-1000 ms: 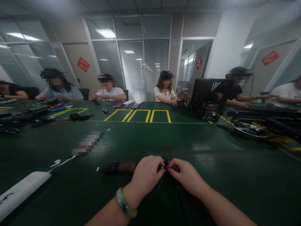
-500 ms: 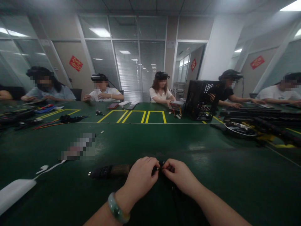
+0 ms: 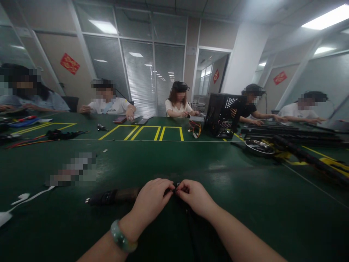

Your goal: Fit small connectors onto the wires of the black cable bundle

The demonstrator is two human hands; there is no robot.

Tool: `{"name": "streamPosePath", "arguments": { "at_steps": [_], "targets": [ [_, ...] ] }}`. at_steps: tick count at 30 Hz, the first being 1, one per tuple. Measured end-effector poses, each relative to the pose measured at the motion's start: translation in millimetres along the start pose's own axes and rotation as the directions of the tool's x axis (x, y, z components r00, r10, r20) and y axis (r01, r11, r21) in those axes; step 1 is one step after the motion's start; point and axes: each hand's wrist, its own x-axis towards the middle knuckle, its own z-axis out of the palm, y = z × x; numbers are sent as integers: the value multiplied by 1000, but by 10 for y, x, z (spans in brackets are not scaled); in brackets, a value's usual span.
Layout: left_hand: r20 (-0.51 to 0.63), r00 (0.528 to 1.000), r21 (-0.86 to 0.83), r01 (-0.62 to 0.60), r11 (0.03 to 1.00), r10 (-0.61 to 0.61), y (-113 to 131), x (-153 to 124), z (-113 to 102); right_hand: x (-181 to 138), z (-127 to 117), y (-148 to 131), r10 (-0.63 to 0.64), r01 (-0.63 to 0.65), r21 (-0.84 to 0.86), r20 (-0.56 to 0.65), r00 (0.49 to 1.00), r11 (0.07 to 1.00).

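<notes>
My left hand (image 3: 151, 200), with a green bangle on the wrist, is closed around the right end of a long dark cylindrical tool (image 3: 114, 196) that lies on the green table (image 3: 245, 189). My right hand (image 3: 195, 196) faces it, fingers pinched on a small dark part (image 3: 176, 188) where the two hands meet. What that part is I cannot make out. A dark cable (image 3: 191, 225) runs from the hands toward me.
White earphones with a cord (image 3: 24, 196) lie at the left. Several people sit around the far side. A black perforated case (image 3: 223, 114), a round metal dish (image 3: 257, 145), long black bars (image 3: 300, 136) and bundles of wires (image 3: 195, 129) sit at the back and right. Yellow marked boxes (image 3: 152, 133) cross the middle.
The view has swung to the right, so everything has shifted left in the picture. My hands stay pinched together on the tool's end.
</notes>
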Motion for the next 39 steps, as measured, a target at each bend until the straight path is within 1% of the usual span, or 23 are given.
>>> {"name": "streamPosePath", "arguments": {
  "at_steps": [4,11,20,33,39],
  "targets": [
    [11,998,3,58,998,-58,10,-1,-12,2,-6,-2,-10,10,-15,-1,1000,1000],
    [-19,1000,-11,-11,1000,11,0,-26,-12,6,20,33,-24,22,-67,-32,999,998],
    [-26,999,17,-20,1000,20,-18,-15,15,15,-1,24,-53,48,-124,-41,998,991],
    [-2,1000,29,-18,999,18,-37,1,15,30,16,63,-55,52,-86,-40,998,995],
    [-24,1000,1,-20,1000,20,-41,-4,21,17,16,54,-45,43,-71,-27,999,997]
  ]
}}
